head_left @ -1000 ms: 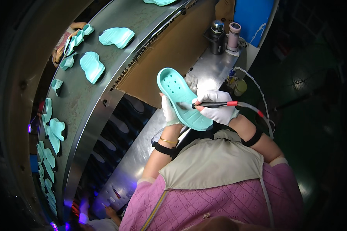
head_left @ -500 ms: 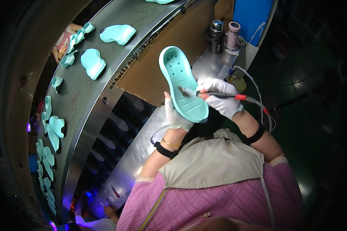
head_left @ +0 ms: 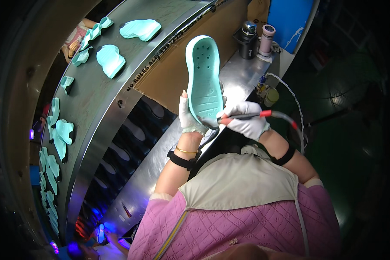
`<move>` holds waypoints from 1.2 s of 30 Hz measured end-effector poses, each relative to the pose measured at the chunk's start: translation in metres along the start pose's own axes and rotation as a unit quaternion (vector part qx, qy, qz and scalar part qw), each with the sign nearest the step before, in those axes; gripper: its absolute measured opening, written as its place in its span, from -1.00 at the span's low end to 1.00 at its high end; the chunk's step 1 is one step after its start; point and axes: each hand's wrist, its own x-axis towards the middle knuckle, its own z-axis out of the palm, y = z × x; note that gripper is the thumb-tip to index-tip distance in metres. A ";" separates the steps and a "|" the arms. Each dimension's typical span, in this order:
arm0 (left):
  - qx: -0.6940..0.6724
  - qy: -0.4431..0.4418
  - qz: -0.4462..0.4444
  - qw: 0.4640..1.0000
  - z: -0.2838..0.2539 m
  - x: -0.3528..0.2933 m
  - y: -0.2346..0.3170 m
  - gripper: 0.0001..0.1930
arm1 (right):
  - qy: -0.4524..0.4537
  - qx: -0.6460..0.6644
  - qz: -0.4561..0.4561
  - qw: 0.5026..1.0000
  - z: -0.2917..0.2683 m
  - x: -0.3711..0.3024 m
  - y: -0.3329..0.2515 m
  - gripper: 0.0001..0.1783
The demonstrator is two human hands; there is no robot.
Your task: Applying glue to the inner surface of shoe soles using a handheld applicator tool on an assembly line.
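Note:
A mint-green shoe sole (head_left: 205, 80) is held up, toe end away from me, its hollow inner face towards me. Small holes dot the toe part, and raised lines cross the heel. My left hand (head_left: 189, 116), in a white glove with a bare thumb tip, grips its left edge near the heel. In my white-gloved right hand (head_left: 248, 122) is a pen-like brush (head_left: 248, 116), dark with red bands and a tube running from its back. Its bristles are at the heel end of the sole, blurred; whether they touch it I cannot tell.
On the left, a curved dark conveyor belt (head_left: 97, 93) carries several mint-green soles. A cardboard panel (head_left: 167, 69) lines its edge. A metal bench (head_left: 147, 182) bears a black flask (head_left: 248, 41), a pink bottle (head_left: 266, 40) and a small jar (head_left: 271, 97). Other people are at work beyond and lower left.
The brush tip has gone from the middle of the sole to its heel end. My left hand has turned the sole straighter and shifted it slightly away from me.

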 end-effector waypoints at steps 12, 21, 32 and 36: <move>-0.043 -0.045 -0.088 0.994 0.004 0.006 0.014 -0.26 | -0.045 0.023 -0.032 0.998 -0.014 0.004 0.002 -0.87; 0.241 0.119 -0.064 0.961 0.009 0.010 0.023 -0.38 | -0.115 0.143 0.094 0.978 -0.023 0.004 -0.004 -0.80; 0.400 0.200 -0.183 0.876 0.007 0.019 0.029 -0.51 | -0.295 -0.067 0.064 0.951 -0.059 0.045 -0.017 -0.81; 0.362 0.205 -0.233 0.879 0.028 0.022 0.029 -0.52 | -0.284 -0.094 0.036 0.954 -0.057 0.054 -0.024 -0.81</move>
